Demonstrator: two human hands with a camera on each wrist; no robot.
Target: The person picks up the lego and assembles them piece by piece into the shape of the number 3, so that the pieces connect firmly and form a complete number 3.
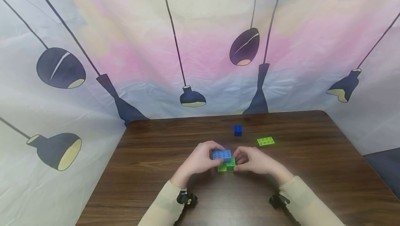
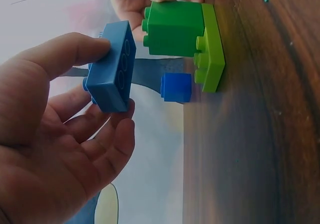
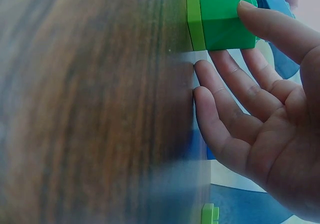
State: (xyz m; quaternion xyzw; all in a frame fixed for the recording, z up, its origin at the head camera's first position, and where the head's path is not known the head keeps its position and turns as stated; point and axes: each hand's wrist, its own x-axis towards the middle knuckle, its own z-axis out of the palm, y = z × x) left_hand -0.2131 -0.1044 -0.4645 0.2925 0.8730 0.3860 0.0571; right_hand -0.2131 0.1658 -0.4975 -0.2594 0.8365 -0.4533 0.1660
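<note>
My left hand (image 1: 201,158) pinches a light blue building brick (image 1: 222,155) between thumb and fingers. In the left wrist view, a gap separates that blue brick (image 2: 114,66) from the green brick (image 2: 175,29) beside it. The green brick (image 1: 231,164) stands on one end of a thin lime plate (image 1: 222,167), leaving several lime studs (image 2: 201,59) uncovered. My right hand (image 1: 257,160) holds the green brick from the right. Its thumb (image 3: 265,21) lies on one side of the brick and some fingertips touch the opposite side.
Behind the hands, a dark blue brick (image 1: 238,131) stands on the brown wooden table (image 1: 140,184). A second lime plate (image 1: 266,141) lies to its right, studs up. A cloth (image 1: 215,45) printed with lamps hangs behind the table's back edge.
</note>
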